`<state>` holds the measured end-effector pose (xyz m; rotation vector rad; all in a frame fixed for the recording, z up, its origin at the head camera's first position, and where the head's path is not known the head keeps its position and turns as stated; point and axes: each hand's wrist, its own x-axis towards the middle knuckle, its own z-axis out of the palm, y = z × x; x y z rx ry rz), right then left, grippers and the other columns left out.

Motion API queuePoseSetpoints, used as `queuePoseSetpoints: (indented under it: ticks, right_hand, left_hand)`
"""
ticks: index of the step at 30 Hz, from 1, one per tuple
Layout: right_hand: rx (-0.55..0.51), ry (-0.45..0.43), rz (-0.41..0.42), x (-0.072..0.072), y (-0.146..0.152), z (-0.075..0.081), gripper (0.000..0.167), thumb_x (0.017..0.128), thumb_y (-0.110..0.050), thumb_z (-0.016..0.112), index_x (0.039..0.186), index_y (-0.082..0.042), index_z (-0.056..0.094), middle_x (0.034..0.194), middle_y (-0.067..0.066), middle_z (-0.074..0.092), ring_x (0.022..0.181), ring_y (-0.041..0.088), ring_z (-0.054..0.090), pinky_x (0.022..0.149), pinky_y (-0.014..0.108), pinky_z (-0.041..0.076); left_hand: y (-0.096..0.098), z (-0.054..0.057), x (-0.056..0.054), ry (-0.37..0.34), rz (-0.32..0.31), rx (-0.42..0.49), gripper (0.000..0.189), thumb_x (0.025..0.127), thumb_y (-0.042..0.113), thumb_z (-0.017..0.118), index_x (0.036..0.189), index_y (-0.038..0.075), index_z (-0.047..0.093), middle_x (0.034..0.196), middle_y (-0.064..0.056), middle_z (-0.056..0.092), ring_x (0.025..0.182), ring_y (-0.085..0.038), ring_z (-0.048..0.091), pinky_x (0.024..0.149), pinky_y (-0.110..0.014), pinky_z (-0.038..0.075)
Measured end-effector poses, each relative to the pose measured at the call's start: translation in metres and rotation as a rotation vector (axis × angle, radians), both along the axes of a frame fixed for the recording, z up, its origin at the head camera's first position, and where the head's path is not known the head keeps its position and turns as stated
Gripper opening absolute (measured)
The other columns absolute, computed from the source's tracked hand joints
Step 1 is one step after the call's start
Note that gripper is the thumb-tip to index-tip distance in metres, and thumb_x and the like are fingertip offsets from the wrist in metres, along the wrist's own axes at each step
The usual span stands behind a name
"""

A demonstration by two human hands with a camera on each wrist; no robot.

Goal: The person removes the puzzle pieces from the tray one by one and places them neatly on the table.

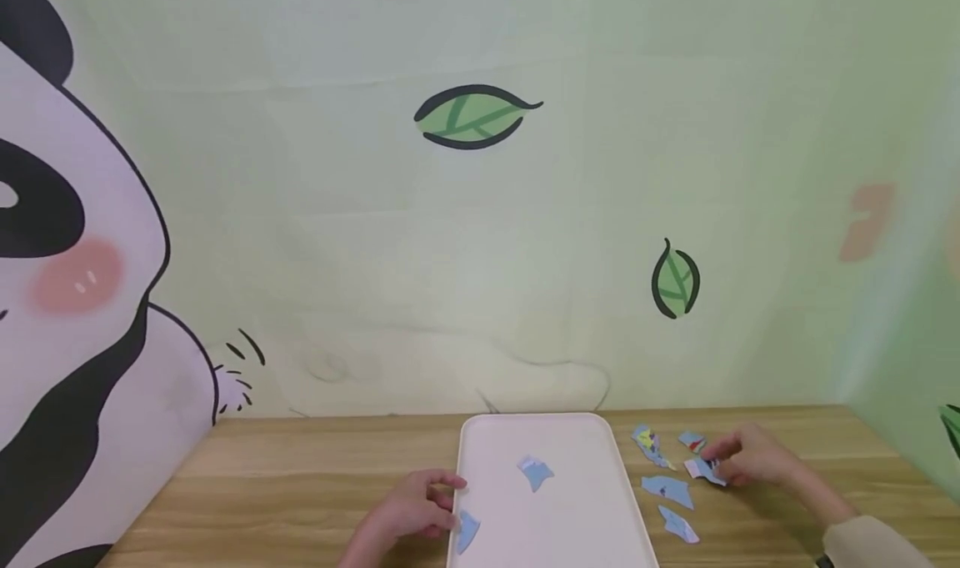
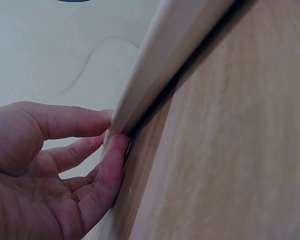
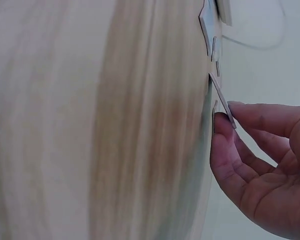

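Note:
On the right of the table my right hand (image 1: 757, 455) pinches a blue and white jigsaw puzzle piece (image 1: 705, 470) between thumb and fingers. In the right wrist view this piece (image 3: 221, 97) stands tilted, its far end close to the tabletop. My left hand (image 1: 416, 505) grips the left rim of a white tray (image 1: 570, 518), its fingertips (image 2: 121, 141) against the outer edge. Inside the tray lie two blue pieces, one puzzle piece (image 1: 536, 473) near the middle and another piece (image 1: 468, 531) by the left rim.
Right of the tray lie a yellow-patterned piece (image 1: 648, 443), a red-marked piece (image 1: 692, 441), a wide blue piece (image 1: 669, 490) and a smaller blue piece (image 1: 678, 525). Behind the wooden table (image 1: 300, 485) hangs a pale green backdrop (image 1: 375, 259) with a panda and leaves.

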<state>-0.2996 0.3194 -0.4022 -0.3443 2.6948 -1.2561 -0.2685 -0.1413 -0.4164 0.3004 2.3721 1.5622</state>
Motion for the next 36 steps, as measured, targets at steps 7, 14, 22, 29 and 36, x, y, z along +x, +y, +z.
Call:
queuePoseSetpoints:
  ticks: [7, 14, 22, 29, 36]
  right_hand:
    - [0.034, 0.027, -0.008, 0.0005, -0.0029, -0.0009, 0.029, 0.068, 0.003, 0.063, 0.094, 0.014, 0.062, 0.083, 0.014, 0.066, 0.055, 0.009, 0.052, 0.048, 0.022, 0.046]
    - [0.049, 0.012, -0.027, -0.0006, -0.0042, -0.0016, 0.027, 0.068, 0.004, 0.065, 0.093, 0.014, 0.063, 0.081, 0.013, 0.066, 0.051, 0.008, 0.049, 0.046, 0.019, 0.042]
    - [0.070, 0.010, -0.056, 0.0003, -0.0049, -0.0018, 0.026, 0.064, 0.005, 0.066, 0.089, 0.013, 0.063, 0.077, 0.010, 0.064, 0.051, 0.008, 0.048, 0.047, 0.020, 0.043]
    - [0.080, 0.003, -0.085, 0.0001, -0.0053, -0.0029, 0.028, 0.065, 0.004, 0.067, 0.091, 0.012, 0.063, 0.081, 0.012, 0.065, 0.054, 0.010, 0.050, 0.048, 0.022, 0.045]
    - [0.059, 0.010, -0.084, 0.0032, -0.0020, 0.0006, 0.032, 0.068, 0.001, 0.066, 0.096, 0.014, 0.061, 0.085, 0.014, 0.065, 0.057, 0.010, 0.052, 0.050, 0.023, 0.047]
  left_hand:
    - [-0.0013, -0.0006, -0.0004, 0.009, -0.009, 0.006, 0.042, 0.070, -0.007, 0.068, 0.110, -0.004, 0.057, 0.078, -0.006, 0.053, 0.062, -0.014, 0.051, 0.053, -0.026, 0.050]
    - [-0.0005, 0.0008, 0.0006, -0.002, -0.002, 0.007, 0.042, 0.070, -0.007, 0.069, 0.110, -0.003, 0.057, 0.078, -0.006, 0.052, 0.060, -0.014, 0.050, 0.053, -0.025, 0.049]
    - [0.0005, 0.0009, 0.0009, -0.007, -0.004, -0.003, 0.041, 0.071, -0.008, 0.068, 0.110, -0.004, 0.056, 0.079, -0.007, 0.052, 0.061, -0.014, 0.050, 0.053, -0.026, 0.049]
    - [0.0008, 0.0006, 0.0014, -0.009, -0.006, 0.013, 0.041, 0.070, -0.008, 0.068, 0.110, -0.004, 0.056, 0.077, -0.006, 0.051, 0.060, -0.014, 0.049, 0.052, -0.024, 0.048]
    - [0.0001, 0.0017, 0.0015, -0.005, -0.001, 0.002, 0.041, 0.071, -0.008, 0.068, 0.110, -0.004, 0.057, 0.079, -0.006, 0.052, 0.061, -0.014, 0.050, 0.053, -0.025, 0.049]
